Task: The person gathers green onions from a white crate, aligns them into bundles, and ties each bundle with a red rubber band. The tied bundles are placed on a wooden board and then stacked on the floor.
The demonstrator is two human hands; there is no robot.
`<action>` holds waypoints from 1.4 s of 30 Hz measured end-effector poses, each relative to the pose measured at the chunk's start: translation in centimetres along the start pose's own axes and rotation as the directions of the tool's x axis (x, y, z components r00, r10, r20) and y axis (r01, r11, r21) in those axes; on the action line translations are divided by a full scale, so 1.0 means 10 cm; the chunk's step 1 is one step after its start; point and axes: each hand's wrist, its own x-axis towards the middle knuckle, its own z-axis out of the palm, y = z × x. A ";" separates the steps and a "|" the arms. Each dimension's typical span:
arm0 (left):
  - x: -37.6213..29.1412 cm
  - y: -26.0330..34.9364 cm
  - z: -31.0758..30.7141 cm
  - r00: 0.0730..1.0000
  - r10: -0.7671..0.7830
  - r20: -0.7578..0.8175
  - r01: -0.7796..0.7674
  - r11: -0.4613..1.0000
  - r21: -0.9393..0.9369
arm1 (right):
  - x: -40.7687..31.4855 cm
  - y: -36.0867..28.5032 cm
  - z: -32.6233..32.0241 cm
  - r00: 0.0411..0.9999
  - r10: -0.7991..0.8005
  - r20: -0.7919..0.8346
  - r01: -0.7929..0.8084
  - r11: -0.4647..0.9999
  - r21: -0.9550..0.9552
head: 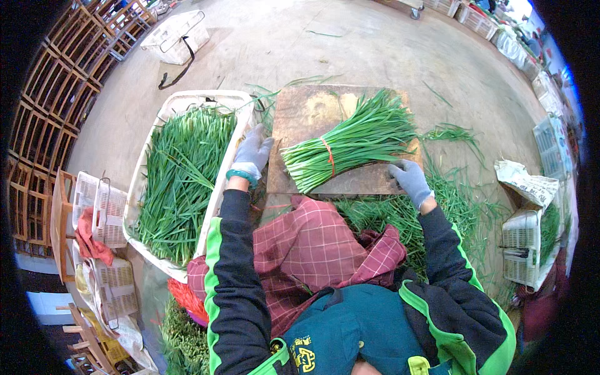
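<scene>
A bundle of green garlic chives [347, 140], bound with an orange-red tie [328, 157], lies slantwise on a worn wooden board [304, 110]. Its cut ends point to the lower left and its leaf tips to the upper right. My left hand [253, 152], in a grey glove with a teal bangle at the wrist, is empty between the board's left edge and a white plastic crate [246, 110] filled with loose chives [187, 183]. At the board's lower right corner, my gloved right hand [410, 180] is close below the leaves; it appears to hold nothing.
Chive scraps [450, 201] litter the floor under and right of the board. A maroon checked cloth [309, 243] covers my lap. Red ties [185, 297] lie beside the crate. Other crates [520, 248] stand right and left, with wooden racks [56, 112] at far left.
</scene>
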 end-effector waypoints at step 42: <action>0.16 0.61 1.38 0.989 0.146 0.022 -0.125 0.748 0.651 | 0.69 -1.10 1.28 0.898 -0.366 -0.244 0.438 0.707 0.555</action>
